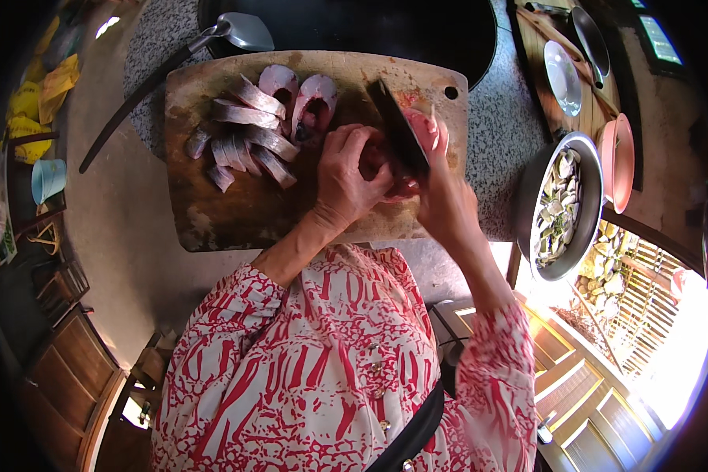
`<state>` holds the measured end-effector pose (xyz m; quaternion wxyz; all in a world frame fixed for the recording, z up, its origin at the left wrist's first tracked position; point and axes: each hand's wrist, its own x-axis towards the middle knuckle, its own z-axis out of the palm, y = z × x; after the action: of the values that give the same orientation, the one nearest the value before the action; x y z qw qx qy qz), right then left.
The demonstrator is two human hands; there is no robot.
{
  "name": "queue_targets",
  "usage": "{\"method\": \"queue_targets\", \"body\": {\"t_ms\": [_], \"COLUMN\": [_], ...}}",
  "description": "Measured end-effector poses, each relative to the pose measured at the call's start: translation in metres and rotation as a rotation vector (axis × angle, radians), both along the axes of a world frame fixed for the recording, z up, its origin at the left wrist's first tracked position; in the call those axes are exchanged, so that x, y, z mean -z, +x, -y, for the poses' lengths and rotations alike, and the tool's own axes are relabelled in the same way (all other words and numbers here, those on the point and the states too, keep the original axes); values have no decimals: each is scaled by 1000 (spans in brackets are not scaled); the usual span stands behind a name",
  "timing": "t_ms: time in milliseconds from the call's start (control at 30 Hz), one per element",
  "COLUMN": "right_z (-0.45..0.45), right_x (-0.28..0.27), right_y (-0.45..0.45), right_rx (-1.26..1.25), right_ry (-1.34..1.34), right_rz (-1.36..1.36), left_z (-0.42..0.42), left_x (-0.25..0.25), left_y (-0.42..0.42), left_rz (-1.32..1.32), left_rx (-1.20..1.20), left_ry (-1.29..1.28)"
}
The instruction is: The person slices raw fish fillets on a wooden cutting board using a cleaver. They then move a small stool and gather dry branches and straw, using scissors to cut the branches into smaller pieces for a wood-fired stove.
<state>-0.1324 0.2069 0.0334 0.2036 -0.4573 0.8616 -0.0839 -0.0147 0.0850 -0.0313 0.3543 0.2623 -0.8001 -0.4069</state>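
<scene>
My right hand (450, 192) grips a dark-bladed kitchen knife (398, 127), its blade slanting up and left across a raw, reddish piece of fish (425, 128). The knife's handle is hidden in my fist. My left hand (353, 168) presses on the fish just left of the blade, fingers curled. Under both lies a worn wooden cutting board (242, 221) with a hole in one corner. On its left half rest several silvery fish strips (248, 115), with two hollow fish steaks (315, 109) standing beside them.
Behind the board is a large dark wok (354, 26), with a long-handled metal spatula (245, 32) at its left rim. At right, a metal bowl (590, 206) holds what look like clams and greens. Beyond it are a pink basin (620, 162) and a metal plate (562, 76).
</scene>
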Motion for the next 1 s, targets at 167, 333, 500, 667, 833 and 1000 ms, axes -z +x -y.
{"method": "queue_targets", "body": {"t_ms": [167, 333, 500, 667, 833, 1000], "right_z": [29, -13, -43, 24, 50, 37], "right_x": [0, -3, -13, 12, 25, 23], "right_y": [-13, -17, -12, -11, -18, -49], "right_rx": [8, -52, -64, -20, -34, -3], "right_ry": [-153, -27, 85, -141, -302, -367], "right_rz": [-27, 10, 38, 14, -1, 96], "left_z": [12, 14, 11, 2, -1, 8], "left_x": [-5, -3, 4, -5, -3, -4], "left_y": [-8, -2, 4, 3, 7, 2], "left_rz": [3, -19, -21, 32, 16, -13], "left_rx": [-4, 15, 32, 49, 57, 13], "left_ry": [-41, -53, 31, -22, -50, -106]}}
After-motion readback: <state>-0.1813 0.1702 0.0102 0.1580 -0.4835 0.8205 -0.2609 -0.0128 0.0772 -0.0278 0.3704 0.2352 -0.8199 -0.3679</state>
